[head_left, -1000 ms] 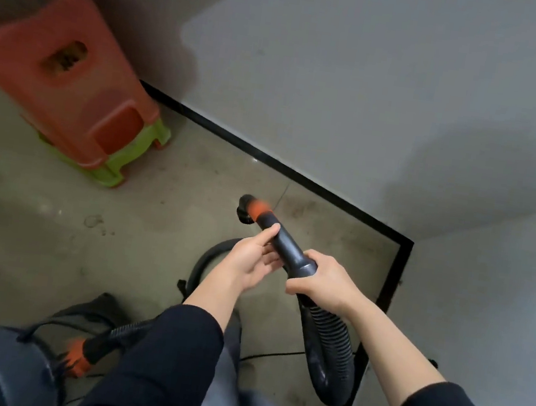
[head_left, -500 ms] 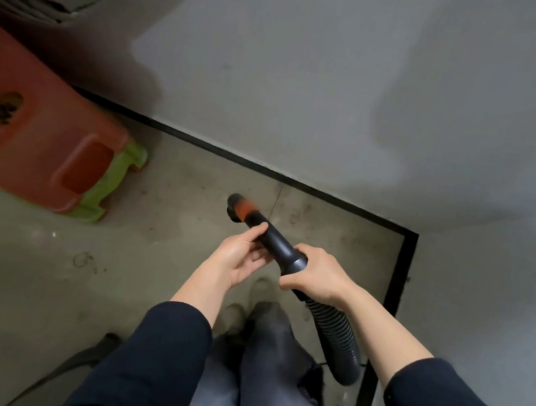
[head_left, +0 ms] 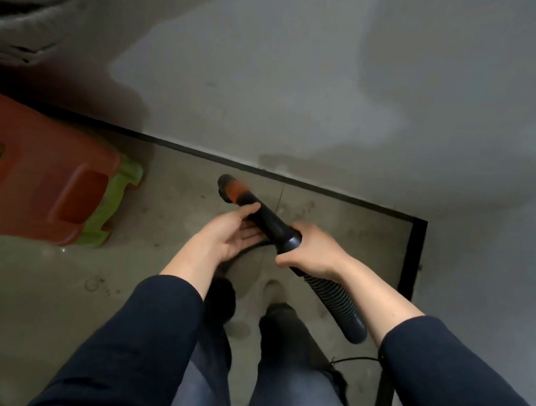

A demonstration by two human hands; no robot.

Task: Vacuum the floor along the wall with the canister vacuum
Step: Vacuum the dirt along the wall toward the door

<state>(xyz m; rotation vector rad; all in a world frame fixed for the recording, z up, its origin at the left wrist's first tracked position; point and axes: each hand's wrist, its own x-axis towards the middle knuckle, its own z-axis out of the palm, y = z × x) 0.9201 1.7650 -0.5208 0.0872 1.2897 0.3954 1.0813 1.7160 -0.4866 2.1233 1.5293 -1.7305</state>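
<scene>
Grip — our right hand point(head_left: 313, 251) wraps the hose handle point(head_left: 273, 226); our left hand point(head_left: 226, 235) cups it, thumb on top. Orange stool point(head_left: 24, 177) — at our left.

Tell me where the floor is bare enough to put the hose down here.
Bare floor lies between the stacked stools and the legs, and in the corner between the vacuum hose and the black baseboard. Around the feet it is crowded with hose and cable.
</scene>
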